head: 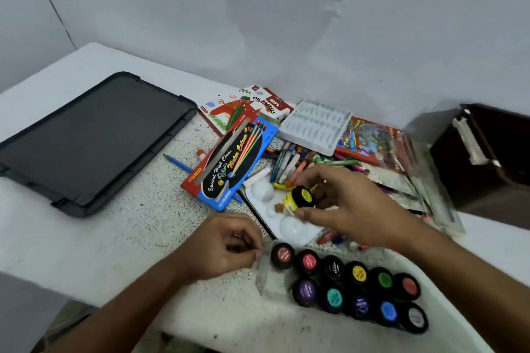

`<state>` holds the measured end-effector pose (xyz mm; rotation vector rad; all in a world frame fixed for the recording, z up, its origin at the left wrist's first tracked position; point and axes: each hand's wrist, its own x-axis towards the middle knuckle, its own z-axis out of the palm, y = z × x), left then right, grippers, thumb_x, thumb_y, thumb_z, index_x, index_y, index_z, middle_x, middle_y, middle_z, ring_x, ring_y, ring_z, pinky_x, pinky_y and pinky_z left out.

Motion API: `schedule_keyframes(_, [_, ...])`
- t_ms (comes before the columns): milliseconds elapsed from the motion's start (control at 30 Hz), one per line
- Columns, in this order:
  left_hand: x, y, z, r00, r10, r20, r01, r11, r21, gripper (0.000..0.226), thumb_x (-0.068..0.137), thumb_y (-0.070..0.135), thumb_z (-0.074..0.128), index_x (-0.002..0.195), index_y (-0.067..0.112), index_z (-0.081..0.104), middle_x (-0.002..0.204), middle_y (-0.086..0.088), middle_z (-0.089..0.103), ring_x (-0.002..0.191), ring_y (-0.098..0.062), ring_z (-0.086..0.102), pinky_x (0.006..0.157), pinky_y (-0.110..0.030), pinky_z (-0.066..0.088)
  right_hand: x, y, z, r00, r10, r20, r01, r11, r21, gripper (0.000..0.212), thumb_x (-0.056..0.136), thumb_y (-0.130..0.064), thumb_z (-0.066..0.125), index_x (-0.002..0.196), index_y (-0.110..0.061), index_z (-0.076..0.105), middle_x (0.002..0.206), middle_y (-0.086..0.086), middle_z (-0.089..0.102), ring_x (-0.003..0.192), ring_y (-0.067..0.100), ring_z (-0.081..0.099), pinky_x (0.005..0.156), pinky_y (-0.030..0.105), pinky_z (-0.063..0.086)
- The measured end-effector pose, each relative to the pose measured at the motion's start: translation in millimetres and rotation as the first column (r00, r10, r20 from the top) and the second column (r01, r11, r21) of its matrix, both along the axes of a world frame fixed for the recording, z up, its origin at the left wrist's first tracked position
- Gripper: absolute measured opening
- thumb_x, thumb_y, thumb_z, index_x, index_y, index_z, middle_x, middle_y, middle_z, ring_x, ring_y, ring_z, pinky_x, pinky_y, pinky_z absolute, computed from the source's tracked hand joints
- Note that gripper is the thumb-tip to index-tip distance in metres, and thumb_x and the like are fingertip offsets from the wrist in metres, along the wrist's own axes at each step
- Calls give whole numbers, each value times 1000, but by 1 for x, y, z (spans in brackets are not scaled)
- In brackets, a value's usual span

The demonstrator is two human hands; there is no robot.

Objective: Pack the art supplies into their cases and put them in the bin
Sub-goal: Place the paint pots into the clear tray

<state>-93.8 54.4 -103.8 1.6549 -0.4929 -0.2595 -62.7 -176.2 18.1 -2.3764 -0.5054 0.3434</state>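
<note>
Yellow paint jar [299, 198], black-lidded and tipped on its side, sits pinched between the thumb and fingers of the right hand [348, 203] just above a white mixing palette [282, 219] at centre frame. Its lid faces the lower left, toward the clear plastic paint case [265, 275], where eleven jars already stand in two rows; the one open slot appears to lie at the case's left end, below and left of the held jar, so the jar must likely be turned upright on the way down. The left hand [226, 246] is nearer that end, fingers curled and pinching the case's edge. Behind, a blue water colour box [232, 160], an oil pastels box [246, 107], a white pastel tray [315, 126] and loose crayons [298, 162] crowd the speckled table [143, 223]. A dark bin lid [89, 140] lies at left; the dark bin [493, 157] stands at the right edge.
</note>
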Motion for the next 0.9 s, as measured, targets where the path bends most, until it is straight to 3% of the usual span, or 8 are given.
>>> schedule_keyframes(133, [-2,-2,3,995,34,-95,-41,996,-75,11,72,-3,75,79,4,69,84,-17,66,73,-41,64,64,-34,56,-48,-2,-1,995,95,25,-89,982,-168,33,79,-39,75,106,-37,56,98,-21,58,85,-4,56,70,9,44])
schedule_keyframes(200, [-4,-3,5,992,46,-120,-57,994,-92,12,71,-4,74,79,2,69,82,-22,64,70,-44,63,64,-33,56,-63,0,-6,988,150,34,-139,965,-221,35,82,-39,72,112,-38,53,107,-22,53,93,-6,49,76,7,40])
schedule_keyframes(300, [-7,-4,10,988,64,-142,-76,994,-79,13,70,-4,75,79,4,69,80,-27,64,71,-43,64,65,-31,55,-78,6,-17,978,203,38,-186,946,-264,41,86,-38,66,122,-37,48,118,-16,48,105,4,47,87,21,44])
schedule_keyframes(400, [-7,-4,13,984,73,-165,-88,993,-83,17,72,-11,74,77,5,69,81,-27,64,68,-38,65,66,-32,55,-82,14,-25,968,244,64,-207,915,-346,42,90,-34,63,128,-29,45,119,-8,43,106,17,49,86,34,45])
schedule_keyframes(533, [-9,-4,15,981,77,-181,-92,993,-79,18,73,-13,73,78,4,69,80,-26,65,67,-36,66,65,-33,55,-84,22,-30,953,292,75,-238,881,-408,42,89,-30,64,127,-21,47,118,0,44,107,22,46,83,36,43])
schedule_keyframes(900, [-9,-5,16,970,79,-229,-100,992,-82,19,71,-14,74,79,3,70,75,-32,63,65,-34,64,64,-33,55,-86,19,-41,947,302,108,-244,897,-367,43,91,-33,61,130,-17,56,124,2,44,114,20,42,87,29,37])
